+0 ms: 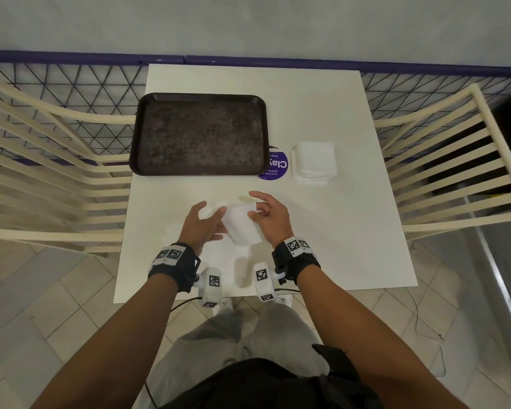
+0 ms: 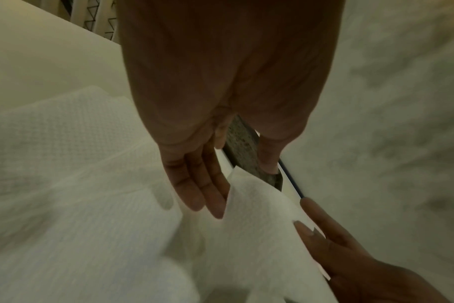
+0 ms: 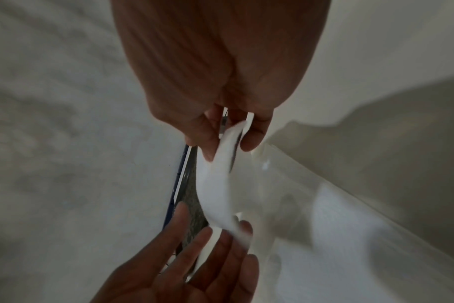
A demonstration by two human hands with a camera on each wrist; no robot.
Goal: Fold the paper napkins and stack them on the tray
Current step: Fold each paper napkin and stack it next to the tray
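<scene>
White counter (image 1: 322, 231) at frame centre; dark tray (image 1: 198, 98) upper left, napkin stack (image 1: 313, 160) to its right. Right hand (image 1: 270, 215) pinches a napkin (image 1: 244, 227); left hand (image 1: 202, 224) fingers spread wide against it.

White napkin (image 1: 242, 224), speckled brown tray (image 1: 199, 135)

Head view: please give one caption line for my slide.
Both hands, left hand and right hand, fold a white paper napkin before an empty dark rectangular tray.

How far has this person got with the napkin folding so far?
Nothing looks finished: the brown tray holds no napkins. In hand: the right hand pinches one napkin while the left hand, fingers straight, meets it. Left to do: that fold, and the napkin pile beside the tray.
</scene>
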